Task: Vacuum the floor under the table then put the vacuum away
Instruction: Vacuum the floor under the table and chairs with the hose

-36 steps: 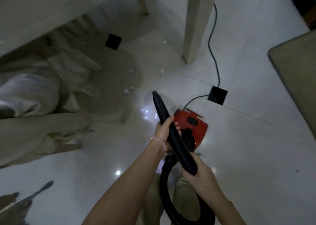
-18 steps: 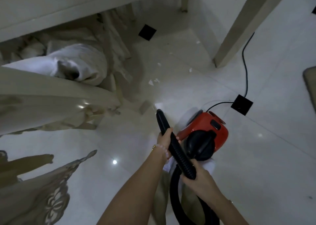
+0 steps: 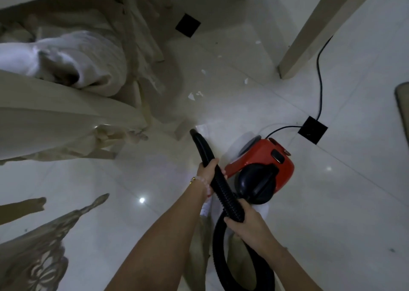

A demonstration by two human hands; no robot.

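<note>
While both hands' fingers clamp the black hose (image 3: 224, 193), left hand (image 3: 209, 169) near the nozzle (image 3: 200, 144) and right hand (image 3: 251, 227) lower, the red vacuum (image 3: 265, 157) sits on the floor (image 3: 336, 213) beside them. Vacuuming seems barely begun; next the nozzle must reach the paper scraps (image 3: 191, 96) under the table (image 3: 309, 36).

Left hand (image 3: 209, 172) and right hand (image 3: 247, 224) grip the black hose (image 3: 223, 191); red vacuum (image 3: 267, 160) beside.
</note>
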